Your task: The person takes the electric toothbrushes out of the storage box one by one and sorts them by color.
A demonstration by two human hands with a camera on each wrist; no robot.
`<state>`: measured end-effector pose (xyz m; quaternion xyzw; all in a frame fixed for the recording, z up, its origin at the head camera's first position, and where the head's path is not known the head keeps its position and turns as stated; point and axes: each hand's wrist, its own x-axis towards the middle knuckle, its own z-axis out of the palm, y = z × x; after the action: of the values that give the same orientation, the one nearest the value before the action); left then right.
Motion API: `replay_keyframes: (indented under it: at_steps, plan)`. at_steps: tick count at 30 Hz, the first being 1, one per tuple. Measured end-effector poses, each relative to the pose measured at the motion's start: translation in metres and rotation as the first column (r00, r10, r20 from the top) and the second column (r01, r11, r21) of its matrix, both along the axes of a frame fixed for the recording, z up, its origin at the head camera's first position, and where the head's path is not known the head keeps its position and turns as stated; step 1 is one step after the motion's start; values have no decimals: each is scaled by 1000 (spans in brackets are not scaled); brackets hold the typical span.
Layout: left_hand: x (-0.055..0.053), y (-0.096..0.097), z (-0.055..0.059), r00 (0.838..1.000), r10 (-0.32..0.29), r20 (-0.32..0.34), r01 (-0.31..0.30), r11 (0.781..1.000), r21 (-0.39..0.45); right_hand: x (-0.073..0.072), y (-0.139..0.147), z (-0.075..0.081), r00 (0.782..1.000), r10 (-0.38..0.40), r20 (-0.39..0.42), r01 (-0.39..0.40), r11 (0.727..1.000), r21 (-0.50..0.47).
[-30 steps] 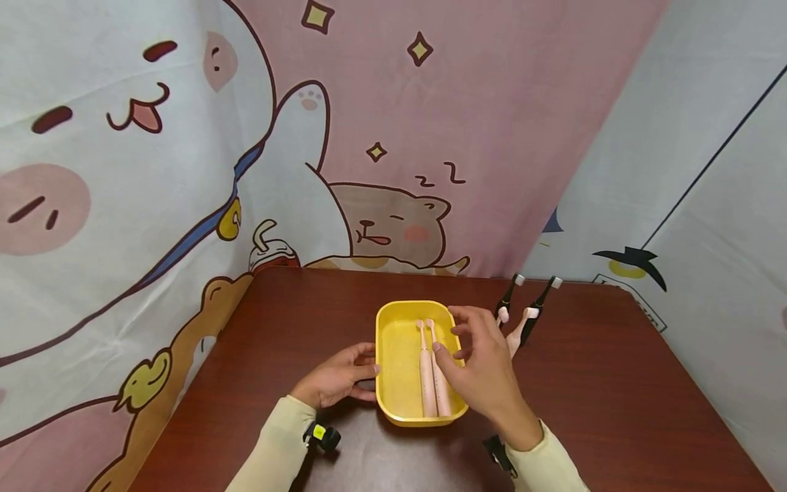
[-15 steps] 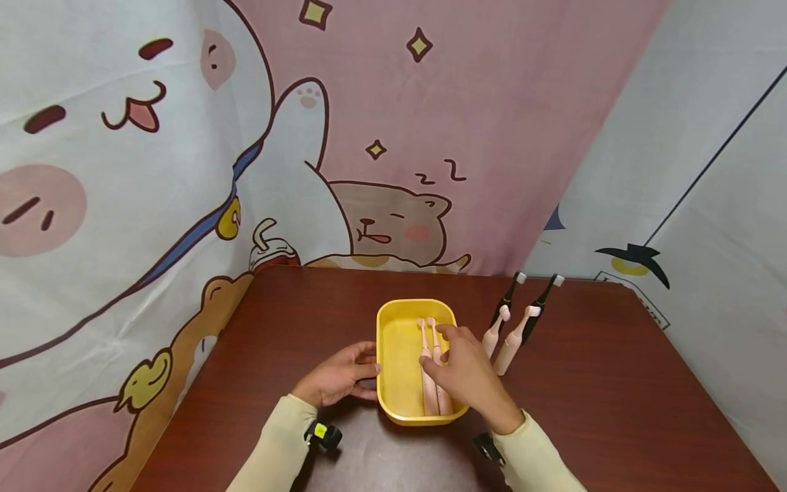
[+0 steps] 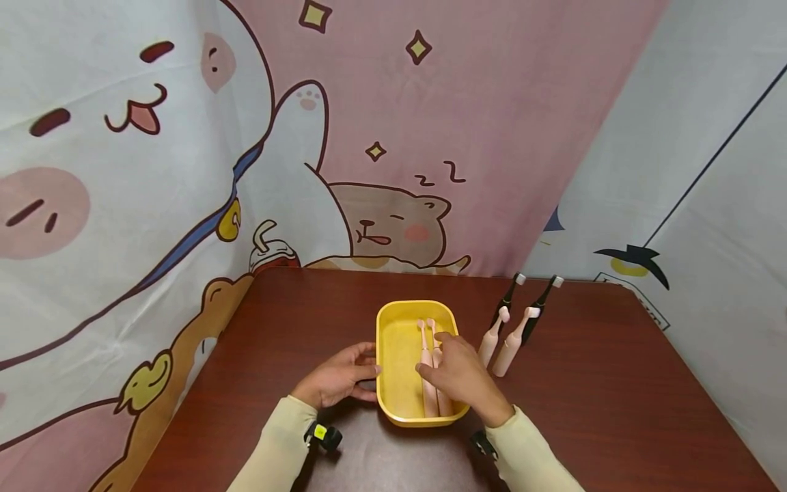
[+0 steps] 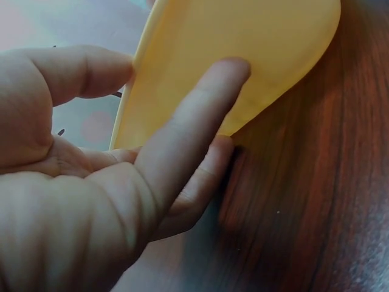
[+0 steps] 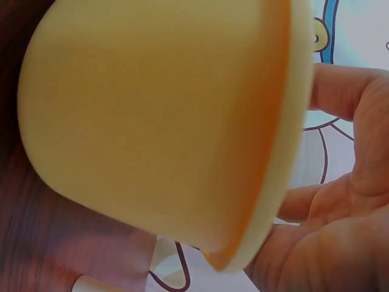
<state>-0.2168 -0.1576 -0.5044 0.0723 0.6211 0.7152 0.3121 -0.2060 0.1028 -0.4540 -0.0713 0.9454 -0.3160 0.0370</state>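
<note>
Left hand (image 3: 340,374): loosely spread, against left edge of yellow tray (image 3: 396,389)
Right hand (image 3: 465,374): reaching over tray's right edge, thumb-to-index gap; contact unclear
Pink toothbrushes (image 3: 428,393): lying in tray near right edge
Standing toothbrushes (image 3: 507,352): toward table's (image 3: 621,403) far right corner

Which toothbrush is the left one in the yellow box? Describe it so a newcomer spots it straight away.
On the reddish-brown table, find the yellow box between the person's hands. Inside, two pink toothbrushes lie side by side, heads toward the far end. The left toothbrush is nearer the box's middle; its neighbour lies further right, more covered by the right hand.
</note>
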Motion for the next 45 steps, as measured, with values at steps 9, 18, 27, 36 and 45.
replay_keyframes:
  at_steps: [9,18,27,36,45]
  plan:
    - [0,0,-1,1000,-1,2,1,1000,11,-3,-7,-3,999,5,37,-6,1000,25]
    - [0,-1,-1,1000,2,0,-2,1000,6,-1,-10,-7,999,30,28,-31,999,43]
    - [0,-1,1,1000,5,3,-5,1000,-1,-5,-16,-11,998,66,1,-66,996,57]
    - [1,0,1,1000,12,12,-12,1000,-8,-6,-23,-16,996,94,-1,-93,991,100]
    - [1,0,0,1000,11,6,-11,1000,-5,-6,-30,-19,995,99,19,-100,981,168]
